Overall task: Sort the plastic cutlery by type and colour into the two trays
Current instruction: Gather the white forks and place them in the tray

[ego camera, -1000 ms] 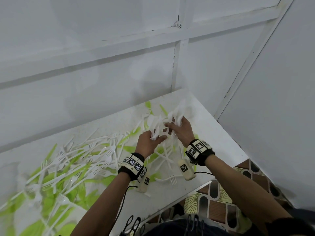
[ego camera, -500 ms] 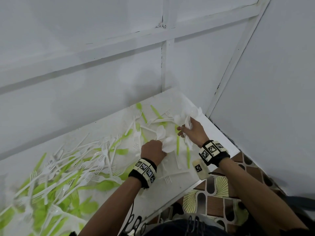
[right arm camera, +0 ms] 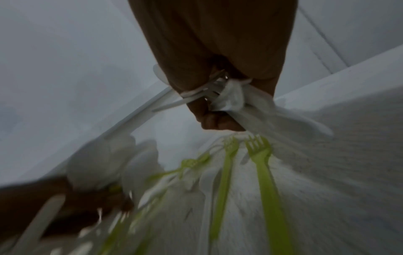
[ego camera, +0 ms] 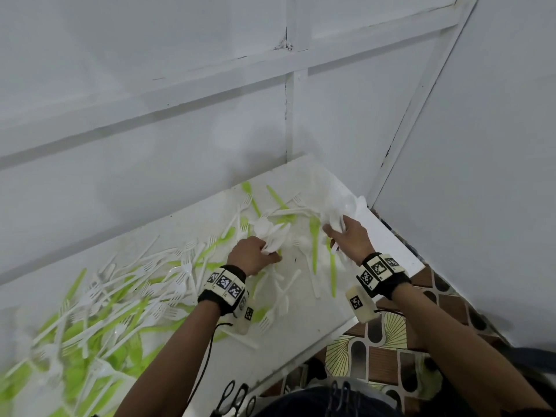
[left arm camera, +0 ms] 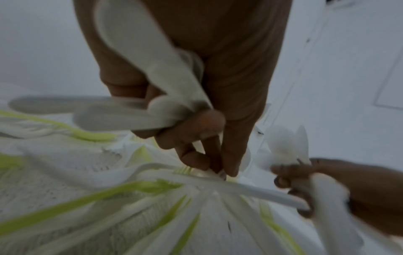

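Observation:
White and lime-green plastic cutlery lies scattered over a white table [ego camera: 304,335]. My left hand [ego camera: 255,254] grips a bunch of white spoons [ego camera: 272,233] near the table's middle; in the left wrist view the white spoons [left arm camera: 139,96] fan out to the left of the curled fingers [left arm camera: 196,134]. My right hand [ego camera: 346,236] holds a second bunch of white cutlery [ego camera: 337,212] near the far right corner; the right wrist view shows white forks and spoons [right arm camera: 220,96] in its fist. Two green forks [right arm camera: 261,165] lie just beneath it. No tray is in view.
A thick heap of white forks and green cutlery [ego camera: 99,311] covers the left half of the table. White walls close the back and right side. The table's front edge [ego camera: 346,322] runs diagonally, with patterned floor [ego camera: 388,356] below it.
My hands have drawn apart, each with its own white bunch: the right has moved toward the far right corner, the left back toward the middle. The head view has shifted.

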